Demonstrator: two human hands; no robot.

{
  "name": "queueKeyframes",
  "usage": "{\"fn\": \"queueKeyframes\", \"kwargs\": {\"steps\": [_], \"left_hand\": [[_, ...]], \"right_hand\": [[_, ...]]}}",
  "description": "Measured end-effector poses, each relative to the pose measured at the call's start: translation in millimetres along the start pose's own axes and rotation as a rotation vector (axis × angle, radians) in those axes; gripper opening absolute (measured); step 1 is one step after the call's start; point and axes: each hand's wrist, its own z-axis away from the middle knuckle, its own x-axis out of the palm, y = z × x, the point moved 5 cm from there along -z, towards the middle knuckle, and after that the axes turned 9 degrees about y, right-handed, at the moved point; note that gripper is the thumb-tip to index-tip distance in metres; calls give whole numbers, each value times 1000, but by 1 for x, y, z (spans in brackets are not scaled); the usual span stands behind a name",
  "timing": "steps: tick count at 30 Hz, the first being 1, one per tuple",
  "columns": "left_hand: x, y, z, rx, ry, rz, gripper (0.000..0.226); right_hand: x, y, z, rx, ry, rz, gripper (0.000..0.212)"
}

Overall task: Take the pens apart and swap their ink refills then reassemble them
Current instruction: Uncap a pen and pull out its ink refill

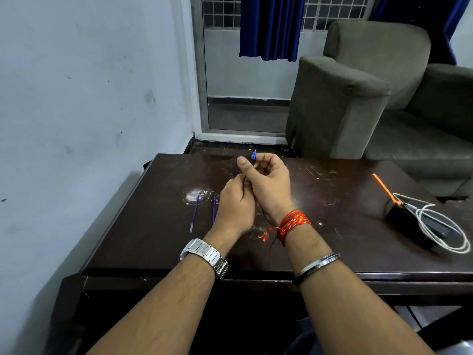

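Two thin blue ink refills lie on the dark wooden table (332,242): one refill (194,213) further left, the other refill (214,210) just beside my left wrist. My right hand (268,185) is closed around a blue pen part (254,155) whose pointed tip sticks up past the fingers. My left hand (234,203) sits right against the right hand, fingers pinched on a dark pen piece (236,172) that barely shows. Most of both pen parts is hidden inside the hands.
A black device (407,221) with a coiled white cable (440,226) and an orange strip (384,188) rests at the table's right side. A grey-green armchair (371,98) stands behind the table on the right. A white wall runs along the left.
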Motion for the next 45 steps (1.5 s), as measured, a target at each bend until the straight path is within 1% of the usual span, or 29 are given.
{"fn": "queueKeyframes", "kwargs": {"steps": [2, 4, 5, 6, 8, 11, 14, 16, 19, 23, 27, 30, 31, 33, 34, 39, 43, 45], "left_hand": [[0, 1, -1, 19, 10, -13, 29], [0, 2, -2, 34, 33, -21, 29], [0, 1, -2, 42, 42, -27, 30], [-1, 1, -3, 47, 49, -31, 30], [-3, 0, -4, 48, 58, -37, 31], [-5, 0, -5, 40, 36, -31, 29], [-6, 1, -5, 68, 47, -50, 30], [-8, 0, -6, 64, 73, -77, 30], [-7, -1, -6, 51, 64, -86, 32], [-7, -1, -5, 44, 49, -67, 30], [-9, -2, -7, 50, 69, -66, 29], [-8, -5, -8, 44, 58, -74, 31], [-8, -6, -9, 36, 54, -69, 32], [-8, -7, -9, 23, 51, -51, 33], [-9, -7, -8, 25, 55, -52, 31], [-9, -4, -9, 50, 83, -62, 25], [-9, -4, -9, 53, 73, -70, 28], [-9, -4, -8, 54, 65, -59, 28]], "right_hand": [[-1, -2, 0, -22, 14, 23, 24], [2, -2, -1, -3, -23, 7, 10], [3, -2, 0, 17, -47, -15, 9], [5, -1, 1, 40, -63, -47, 13], [4, -1, 0, 38, -58, -72, 13], [0, -1, 0, -34, -9, 5, 26], [0, -2, 0, -77, 10, 30, 20], [3, -2, -1, -57, -13, -11, 19], [4, -1, -1, -33, -21, -60, 18], [1, -2, 0, -107, 4, 75, 35], [4, -1, -1, -101, -34, 41, 32], [6, 2, 0, -48, -54, -18, 27], [6, 2, 0, -47, -45, -4, 29], [3, 1, 1, -90, -16, 84, 43], [2, 0, 1, -108, -2, 115, 45], [3, -5, 2, -119, -27, 56, 34], [4, -3, 1, -58, -40, -7, 24], [4, -2, 2, -90, -33, 72, 34]]}}
